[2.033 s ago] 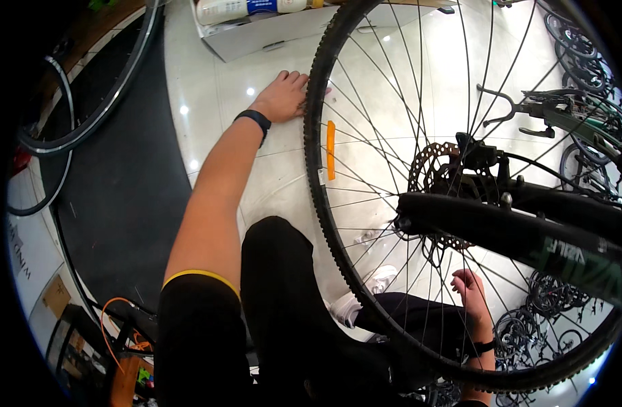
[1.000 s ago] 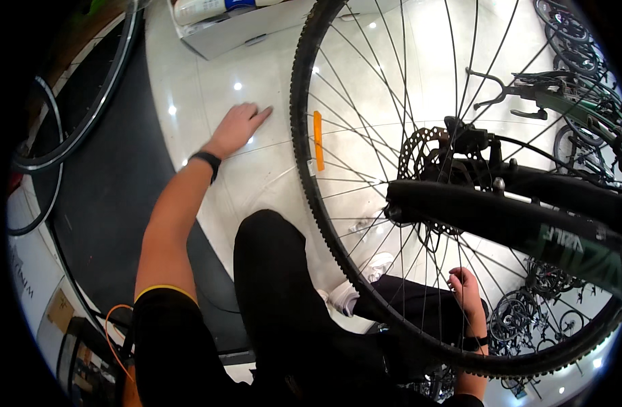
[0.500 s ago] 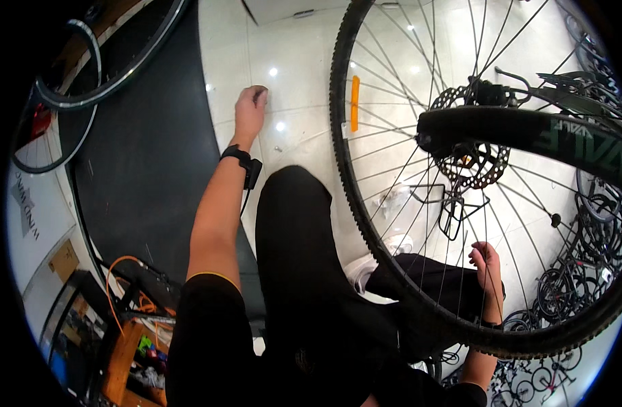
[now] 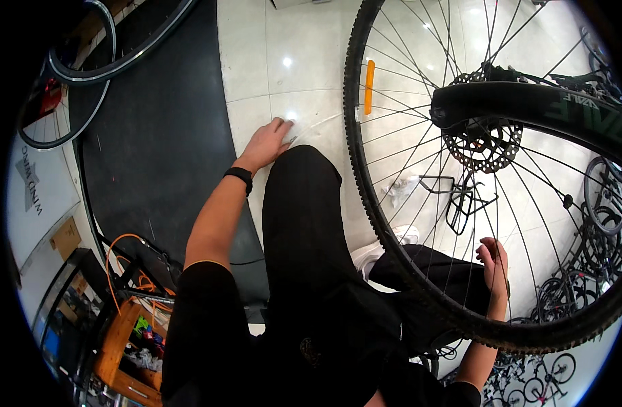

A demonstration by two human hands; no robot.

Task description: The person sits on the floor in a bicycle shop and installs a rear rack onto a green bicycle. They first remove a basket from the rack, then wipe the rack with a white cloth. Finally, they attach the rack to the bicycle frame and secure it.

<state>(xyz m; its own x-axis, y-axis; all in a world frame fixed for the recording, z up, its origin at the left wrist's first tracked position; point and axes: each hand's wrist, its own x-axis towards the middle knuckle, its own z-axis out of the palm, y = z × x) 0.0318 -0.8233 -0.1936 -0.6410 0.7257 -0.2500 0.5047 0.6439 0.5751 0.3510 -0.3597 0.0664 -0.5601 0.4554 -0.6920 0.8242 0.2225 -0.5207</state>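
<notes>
My left hand (image 4: 265, 145) reaches down over the pale floor beside my left knee. Its thumb and fingers are apart around a small metallic piece (image 4: 292, 140), too small to name, which appears to lie on the floor. Beyond the spokes of a bicycle wheel (image 4: 352, 102), my right hand (image 4: 494, 263) hangs near my right knee, its fingers loosely bent and apart, with nothing visible in them. An orange reflector (image 4: 370, 87) sits on the spokes. A disc brake rotor (image 4: 509, 157) and a black fork leg (image 4: 528, 102) are at the hub.
A black mat (image 4: 155, 163) covers the floor at left. Thin tyred wheels (image 4: 87, 80) stand at the far left. An orange hose (image 4: 111, 275) hangs above a wooden drawer unit (image 4: 114, 346). On the floor behind the wheel are a black wire cage-like frame (image 4: 463, 203) and clear plastic (image 4: 400, 191).
My left hand has moved down and right to the small metallic piece, and its fingers have spread. My right hand stays almost in place. The whole view has shifted slightly.
</notes>
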